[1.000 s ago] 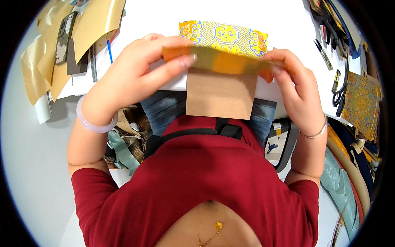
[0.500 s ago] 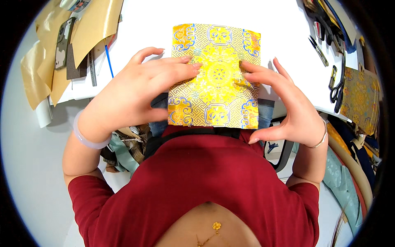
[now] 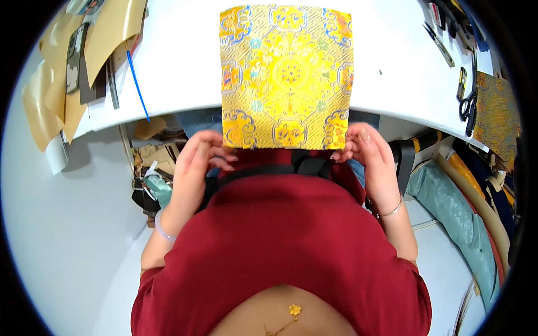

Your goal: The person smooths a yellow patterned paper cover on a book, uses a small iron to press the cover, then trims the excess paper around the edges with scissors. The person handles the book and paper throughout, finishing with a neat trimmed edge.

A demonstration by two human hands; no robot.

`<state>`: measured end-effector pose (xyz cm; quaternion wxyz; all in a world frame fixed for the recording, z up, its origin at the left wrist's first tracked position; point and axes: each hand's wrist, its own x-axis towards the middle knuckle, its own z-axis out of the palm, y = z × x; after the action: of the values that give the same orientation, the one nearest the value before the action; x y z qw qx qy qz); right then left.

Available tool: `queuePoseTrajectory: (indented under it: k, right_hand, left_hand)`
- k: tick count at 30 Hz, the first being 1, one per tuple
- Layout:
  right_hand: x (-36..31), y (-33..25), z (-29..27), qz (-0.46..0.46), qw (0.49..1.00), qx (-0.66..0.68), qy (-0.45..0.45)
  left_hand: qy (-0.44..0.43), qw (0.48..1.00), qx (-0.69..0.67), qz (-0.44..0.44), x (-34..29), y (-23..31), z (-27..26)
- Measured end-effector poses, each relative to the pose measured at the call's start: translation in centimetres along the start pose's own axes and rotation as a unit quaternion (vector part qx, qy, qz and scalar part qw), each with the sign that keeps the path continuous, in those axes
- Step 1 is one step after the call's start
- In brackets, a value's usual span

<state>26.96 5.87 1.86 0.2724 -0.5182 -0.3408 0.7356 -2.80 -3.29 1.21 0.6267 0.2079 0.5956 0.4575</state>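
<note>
Two hands [image 3: 193, 161] [image 3: 374, 158], apart, at near corners of a yellow brocade square [image 3: 288, 78], grip unclear; likely positioning it, next needing level edges

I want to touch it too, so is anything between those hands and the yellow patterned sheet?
Nothing visible is. The left hand and right hand are at the lower corners of the yellow patterned sheet; I can't tell whether they touch it.

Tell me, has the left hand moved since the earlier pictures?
Yes: the left hand moved down the view, below the near edge of the white table.
</note>
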Motion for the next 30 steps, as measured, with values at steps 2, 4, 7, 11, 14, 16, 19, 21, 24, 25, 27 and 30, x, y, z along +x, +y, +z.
queuePoseTrajectory:
  k: [2,4,7,11,14,16,19,21,24,25,27,30]
  right_hand:
    - [0.1,-0.7,0.7,0.016,0.999,-0.043,-0.021]
    - [-0.1,-1.4,1.0,0.021,0.996,-0.08,-0.023]
    - [-0.6,-2.2,0.8,-0.009,0.996,-0.084,-0.012]
    - [-1.1,-2.1,0.8,-0.038,0.997,-0.066,0.005]
    - [-0.6,-1.9,0.3,0.011,0.997,-0.065,-0.027]
    - [-0.4,-1.5,1.1,0.007,0.997,-0.077,-0.018]
    - [-0.3,-1.0,1.2,0.003,0.996,-0.082,-0.027]
    - [-0.3,-1.0,1.2,-0.012,0.995,-0.096,-0.02]
    - [-0.9,-1.7,1.0,-0.024,0.998,-0.057,-0.022]
    - [-1.1,-2.0,1.1,-0.023,0.998,-0.055,-0.02]
    - [-1.3,-2.6,1.5,-0.02,0.998,-0.051,-0.015]
    - [-1.3,-2.9,1.7,-0.021,0.998,-0.048,-0.028]
  left_hand:
    - [-0.006,1.0,-0.006,-0.024,0.4,0.6,0.9]
    - [-0.029,0.999,0.016,-0.021,0.4,0.8,1.1]
    - [-0.019,1.0,0.006,0.011,0.3,1.6,1.2]
    - [-0.029,0.999,-0.003,0.019,-0.3,2.4,1.5]
    - [-0.029,0.999,0.02,-0.002,-0.1,1.8,1.5]
    - [-0.04,0.999,0.014,0.005,0.1,1.0,1.4]
    - [-0.043,0.999,0.025,0.006,0.1,0.8,1.4]
    - [-0.04,0.998,0.036,0.008,0.1,0.7,1.3]
    - [-0.05,0.999,0.008,0.001,-0.3,1.5,1.5]
    - [-0.048,0.999,0.005,0.003,-0.5,1.8,1.5]
    - [-0.045,0.999,-0.001,0.007,-0.7,2.2,1.6]
    - [-0.039,0.999,0.006,0.019,-1.0,2.6,1.4]
